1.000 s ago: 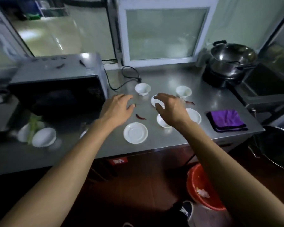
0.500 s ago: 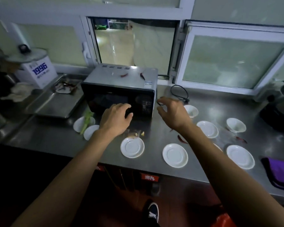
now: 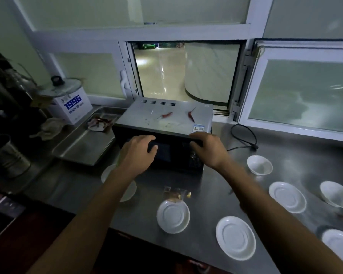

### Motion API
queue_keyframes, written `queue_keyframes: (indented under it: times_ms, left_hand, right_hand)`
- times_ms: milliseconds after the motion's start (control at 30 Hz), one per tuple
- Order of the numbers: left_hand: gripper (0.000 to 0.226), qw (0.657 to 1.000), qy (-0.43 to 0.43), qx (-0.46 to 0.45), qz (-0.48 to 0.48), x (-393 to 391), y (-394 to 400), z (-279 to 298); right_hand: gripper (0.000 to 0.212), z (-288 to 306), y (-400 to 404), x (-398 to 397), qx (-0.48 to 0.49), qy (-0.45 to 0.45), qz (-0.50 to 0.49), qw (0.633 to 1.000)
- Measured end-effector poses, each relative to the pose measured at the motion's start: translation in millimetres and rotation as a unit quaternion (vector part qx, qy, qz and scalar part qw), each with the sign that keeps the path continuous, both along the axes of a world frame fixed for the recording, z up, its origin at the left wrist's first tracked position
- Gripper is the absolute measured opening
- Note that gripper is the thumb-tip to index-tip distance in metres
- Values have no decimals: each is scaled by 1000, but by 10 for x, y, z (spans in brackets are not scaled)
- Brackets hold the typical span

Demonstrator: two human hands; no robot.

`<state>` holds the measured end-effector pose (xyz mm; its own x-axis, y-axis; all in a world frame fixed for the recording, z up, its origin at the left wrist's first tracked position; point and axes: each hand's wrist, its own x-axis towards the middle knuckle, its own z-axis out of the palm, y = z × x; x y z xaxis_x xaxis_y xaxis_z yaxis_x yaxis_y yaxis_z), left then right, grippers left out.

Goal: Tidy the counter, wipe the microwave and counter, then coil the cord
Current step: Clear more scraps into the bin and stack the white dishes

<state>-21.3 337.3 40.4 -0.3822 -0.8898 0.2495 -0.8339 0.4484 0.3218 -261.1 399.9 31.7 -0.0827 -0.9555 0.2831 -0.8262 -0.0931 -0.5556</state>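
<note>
While both hands reach toward the centre of the frame, the scene sorts by size as follows.

Counter: a steel surface that fills the lower half of the frame, running from left to right edge.
Window: an open hatch in the upper centre, behind the microwave.
Microwave: at the centre of the frame on the counter, dark door facing the camera; two red chillies and some crumbs lie on its grey top.
Tray: a steel tray just left of the microwave, with scraps at its far end.
Left hand: in front of the microwave door, fingers loosely curled and holding nothing; whether they touch the door I cannot tell.
Right hand: at the microwave's upper right front corner, fingers curled over the top edge, gripping it.
Dishes: white saucers and small bowls spread over the counter at lower centre and right, apart from each other.
Cord: black, lying in a loose loop on the counter right of the microwave, plug end near the wall.
Wrapper: a small crumpled packet just beyond the nearest saucer.
</note>
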Motion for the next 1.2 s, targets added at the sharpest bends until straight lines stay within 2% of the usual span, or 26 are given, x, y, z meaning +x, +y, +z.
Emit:
queue_keyframes:
  times_ms: [333,633,800,1033,1200]
  left_hand:
    - [38,1000,16,22,14,228,-728,-222]
    - [35,997,45,14,-58,511,-1670,-370]
    - [38,993,18,29,-110,619,-2221,-389]
    - [38,986,3,30,-161,666,-2634,-506]
    - [35,984,7,32,-173,634,-2885,-599]
  right_hand:
    - [31,-115,-796,324,10,11,48,999]
    - [36,-222,-1564,768,39,17,-12,999]
    - [36,-263,-1899,1039,41,21,-68,997]
    - [37,-355,-2236,1209,58,39,-121,990]
    - [37,-420,-2547,1214,58,56,-124,989]
